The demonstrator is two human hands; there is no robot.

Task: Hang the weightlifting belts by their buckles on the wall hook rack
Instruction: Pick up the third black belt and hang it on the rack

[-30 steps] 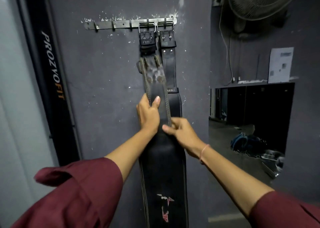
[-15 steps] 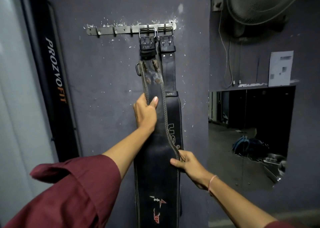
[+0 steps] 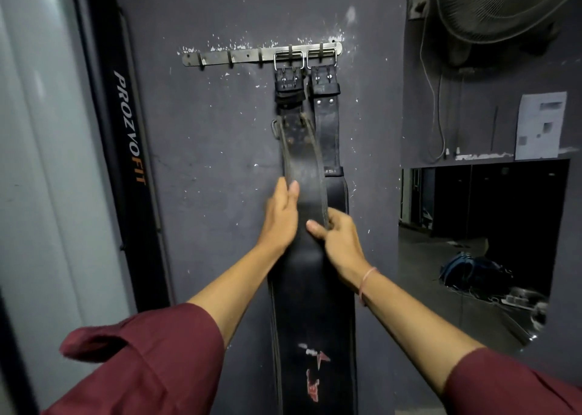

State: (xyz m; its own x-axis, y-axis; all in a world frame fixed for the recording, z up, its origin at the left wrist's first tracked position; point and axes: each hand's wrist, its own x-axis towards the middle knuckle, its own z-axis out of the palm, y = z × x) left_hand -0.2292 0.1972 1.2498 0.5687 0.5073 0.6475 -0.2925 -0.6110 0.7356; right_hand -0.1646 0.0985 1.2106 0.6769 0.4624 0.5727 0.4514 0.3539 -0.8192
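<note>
Two belts hang at the rack's [image 3: 239, 56] right end; my left hand [image 3: 281, 213] and right hand [image 3: 337, 241] pinch the front belt's [image 3: 310, 257] stiff, heavy-looking edges.

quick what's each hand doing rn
Left hand: closed on the left edge of the front weightlifting belt.
Right hand: closed on the same belt's right edge.

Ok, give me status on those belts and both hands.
Left hand and right hand gripping front black leather belt. Both steel buckles on wall hook rack. Nothing in the way.
</note>
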